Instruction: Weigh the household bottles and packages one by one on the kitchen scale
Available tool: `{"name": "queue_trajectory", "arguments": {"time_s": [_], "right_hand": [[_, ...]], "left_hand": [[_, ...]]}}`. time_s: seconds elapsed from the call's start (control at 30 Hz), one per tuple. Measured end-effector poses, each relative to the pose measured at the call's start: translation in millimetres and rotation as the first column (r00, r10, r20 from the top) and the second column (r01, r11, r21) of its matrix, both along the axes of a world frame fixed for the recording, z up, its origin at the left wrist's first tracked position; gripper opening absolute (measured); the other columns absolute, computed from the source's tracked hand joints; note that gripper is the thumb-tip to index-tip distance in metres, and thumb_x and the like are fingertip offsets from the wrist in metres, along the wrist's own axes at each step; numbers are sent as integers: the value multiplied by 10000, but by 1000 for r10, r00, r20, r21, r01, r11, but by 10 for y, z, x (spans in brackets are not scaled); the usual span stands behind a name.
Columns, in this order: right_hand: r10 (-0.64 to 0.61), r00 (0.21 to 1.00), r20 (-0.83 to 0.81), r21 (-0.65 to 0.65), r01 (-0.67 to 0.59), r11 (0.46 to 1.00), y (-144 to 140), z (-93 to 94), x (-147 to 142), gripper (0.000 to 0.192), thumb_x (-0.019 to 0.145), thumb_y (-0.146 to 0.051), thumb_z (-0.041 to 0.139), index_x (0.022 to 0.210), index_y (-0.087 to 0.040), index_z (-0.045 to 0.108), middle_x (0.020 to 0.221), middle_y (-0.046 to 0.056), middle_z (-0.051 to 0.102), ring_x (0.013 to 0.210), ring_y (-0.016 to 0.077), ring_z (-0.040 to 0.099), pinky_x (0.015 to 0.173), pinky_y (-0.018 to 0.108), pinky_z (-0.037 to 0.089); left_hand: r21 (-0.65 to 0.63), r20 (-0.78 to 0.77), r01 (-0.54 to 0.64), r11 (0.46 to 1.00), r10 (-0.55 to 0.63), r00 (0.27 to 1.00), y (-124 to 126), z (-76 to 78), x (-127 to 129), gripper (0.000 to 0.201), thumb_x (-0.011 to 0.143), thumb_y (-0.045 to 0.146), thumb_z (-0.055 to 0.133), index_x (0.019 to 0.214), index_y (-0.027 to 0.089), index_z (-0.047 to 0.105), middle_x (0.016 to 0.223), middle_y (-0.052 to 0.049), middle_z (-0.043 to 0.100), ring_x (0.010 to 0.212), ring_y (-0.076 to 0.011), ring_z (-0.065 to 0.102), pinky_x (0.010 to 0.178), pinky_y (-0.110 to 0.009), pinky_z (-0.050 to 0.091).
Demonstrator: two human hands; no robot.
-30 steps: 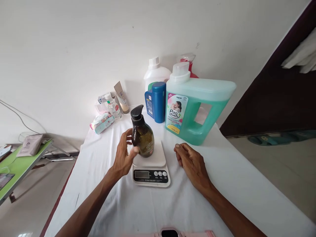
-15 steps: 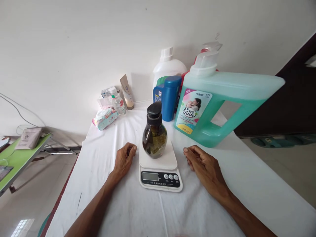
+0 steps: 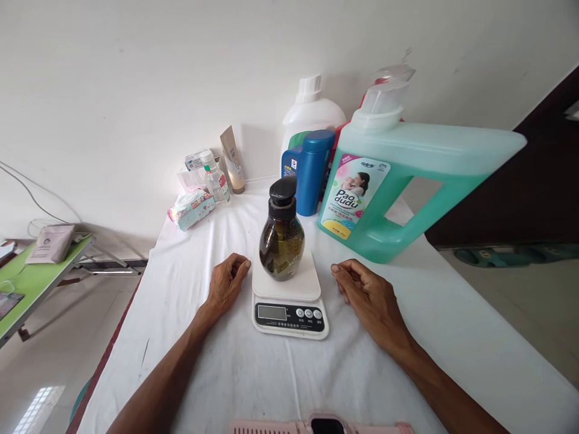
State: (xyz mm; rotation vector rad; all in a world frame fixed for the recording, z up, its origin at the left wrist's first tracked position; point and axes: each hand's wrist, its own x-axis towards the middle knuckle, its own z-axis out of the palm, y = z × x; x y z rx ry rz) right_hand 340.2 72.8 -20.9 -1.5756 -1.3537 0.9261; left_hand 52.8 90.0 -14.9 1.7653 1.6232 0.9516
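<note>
Bottle (image 3: 282, 247) stands on the scale (image 3: 287, 292) between my left grip (image 3: 227, 282) and right grip (image 3: 368, 298), both curled narrow and seemingly empty, so I judge weighing underway; lifting it would call for widening one.

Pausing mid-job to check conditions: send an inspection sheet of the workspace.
Surface: white cloth, creased, with a dark mark at left.
Job's things: dark pump bottle upright on white scale; no digits readable on display.
Clutter: green jug, blue bottle, white bottle behind right; tube, clear bottle, wipes pack behind left; pink strap at the picture's bottom edge.
Hands: left hand and right hand flank the scale, curled, holding nothing visible.
Cables: cord by the wall, far left.
Surroundings: green side table left; footwear on the floor right.
</note>
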Motion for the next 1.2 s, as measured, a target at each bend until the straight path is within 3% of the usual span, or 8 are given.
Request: {"name": "queue_trajectory", "arguments": {"time_s": [0.17,0.3,0.43,0.6,0.7,0.83,0.97,1.2], "right_hand": [[7,1000,-13,13,-7,1000,4,-10,4,486,922,-694,528,761,-236,520,622,-35,482,579,141,434,551,273,364],[9,1000,-18,14,-9,1000,13,-2,0,493,926,-690,526,740,-234,503,623,-37,454,579,137,412,550,274,348],[16,999,-29,16,-16,1000,7,-7,19,499,922,-697,530,739,-233,504,621,-39,443,567,132,389,536,272,331],[34,998,-61,15,-33,999,-1,4,36,511,924,-712,522,744,-234,499,606,-44,413,550,129,365,505,264,311],[35,998,-60,10,-35,999,-2,26,33,501,938,-700,515,753,-234,499,598,-46,405,541,128,352,497,260,308],[37,999,-29,20,-36,999,4,27,38,497,958,-676,508,733,-234,475,599,-43,396,548,129,343,496,253,300],[36,999,-21,30,-36,999,13,-12,58,501,963,-666,506,709,-238,457,581,-46,345,523,127,304,465,253,276],[40,999,-17,-46,-41,998,2,-31,89,486,975,-661,504,738,-237,494,591,-38,376,531,130,345,478,247,305]], "left_hand": [[151,57,-12,989,3,998,-131,183,64,427,1005,572,515,1199,203,610,1050,-78,689,841,-192,635,758,-347,514],[344,-81,73,936,-48,996,-174,485,324,765,817,591,781,1420,229,479,1316,-142,613,1102,-278,647,892,-429,551],[206,-208,86,975,-43,977,-72,643,595,573,739,502,862,1159,211,601,1020,-72,696,861,-246,662,733,-385,547],[84,-35,-8,996,11,999,149,668,637,462,715,502,879,987,201,658,909,-48,746,740,-210,656,642,-333,519],[128,15,-125,984,124,992,521,681,557,494,707,501,885,1033,196,674,988,-74,775,850,-251,706,721,-354,545],[246,-18,-219,944,231,973,1342,610,473,494,706,430,885,1067,187,651,1068,-114,773,978,-303,723,835,-402,549],[216,-51,-266,939,283,958,2114,449,527,532,683,394,904,1073,172,619,1095,-155,757,1036,-326,718,877,-417,546],[179,-78,-238,955,255,964,2849,312,886,505,745,381,870,1094,164,577,1160,-188,723,1086,-334,698,891,-409,534]]}}
